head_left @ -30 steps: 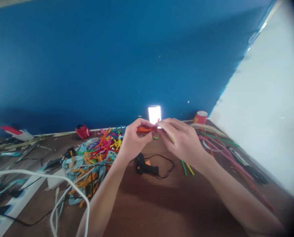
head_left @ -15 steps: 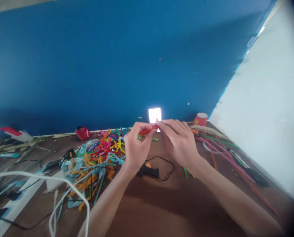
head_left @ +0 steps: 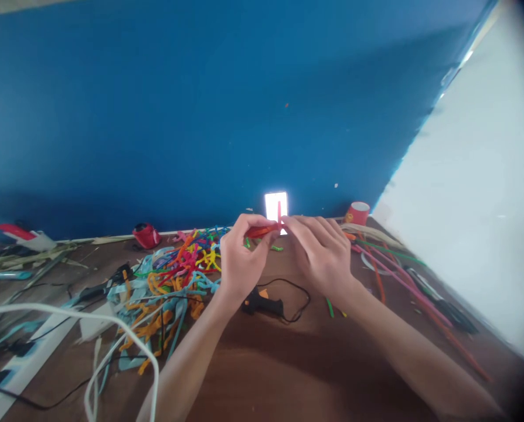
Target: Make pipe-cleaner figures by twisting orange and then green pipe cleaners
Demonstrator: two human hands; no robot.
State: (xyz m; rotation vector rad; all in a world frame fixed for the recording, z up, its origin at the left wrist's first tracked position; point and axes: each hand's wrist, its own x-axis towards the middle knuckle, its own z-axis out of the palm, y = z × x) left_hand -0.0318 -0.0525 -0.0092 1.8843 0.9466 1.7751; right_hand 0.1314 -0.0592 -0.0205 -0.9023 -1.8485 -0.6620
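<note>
My left hand (head_left: 247, 252) pinches an orange-red pipe cleaner (head_left: 261, 232) between thumb and fingertips. Its red end sticks up in front of a bright white screen (head_left: 276, 204). Close against it, my right hand (head_left: 323, 249) has its thumb and forefinger closed on the same piece near that upright end. The right fingertips are partly hidden behind the hand. Below the hands lies a black glue gun (head_left: 264, 303) with a cord and an orange part.
A heap of colourful pipe cleaners (head_left: 169, 287) spreads to the left, beside a white power strip (head_left: 33, 357) and a looping white cable (head_left: 143, 343). Long pink stems (head_left: 402, 278) lie at the right. A red cup (head_left: 357, 213) stands by the blue wall (head_left: 191, 117).
The red end now stands up taller between my hands. My right fingers have shifted slightly; the left hand keeps its pinch in almost the same place.
</note>
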